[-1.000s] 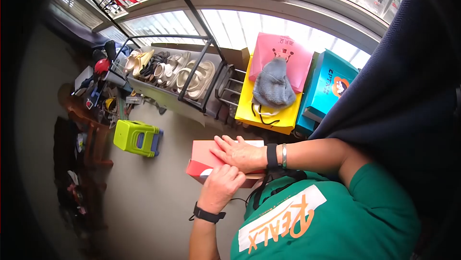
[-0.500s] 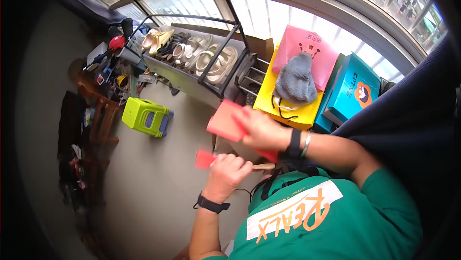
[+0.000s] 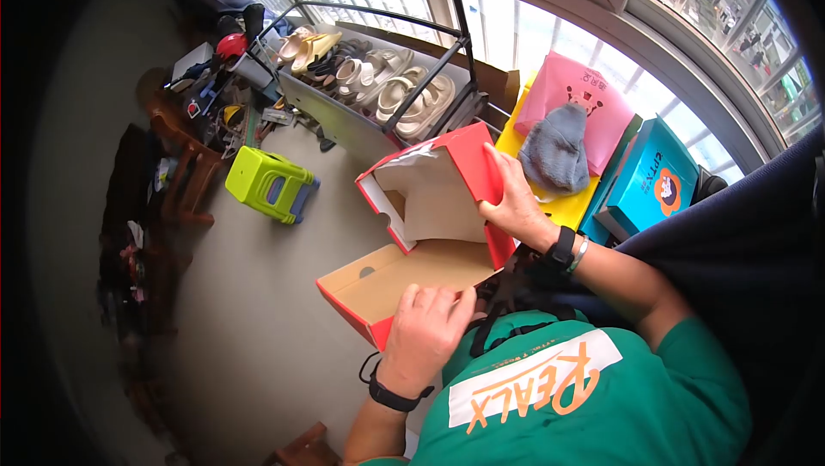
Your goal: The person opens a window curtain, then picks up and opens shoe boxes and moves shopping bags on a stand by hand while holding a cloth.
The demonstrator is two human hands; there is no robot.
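Note:
A red shoebox is held up in front of my green shirt, its lid swung open. The lid's inside is plain brown cardboard with a small round mark. Pale lining shows inside the box body, and I see no shoes in the visible part. My right hand grips the box's upper right side, thumb on the near face and fingers around the edge. Curled over the lid's near edge is my left hand, its fingertips partly hidden.
A grey bin of shoes stands under a black metal frame by the window. Beside it are a yellow bag, a pink bag, a grey cloth item and a blue box. A lime-green step stool sits on the floor.
The red box, blurred and mostly hidden before, is now raised with its inside facing me and its lid open. My right hand moved up and right; my left hand moved slightly down and right.

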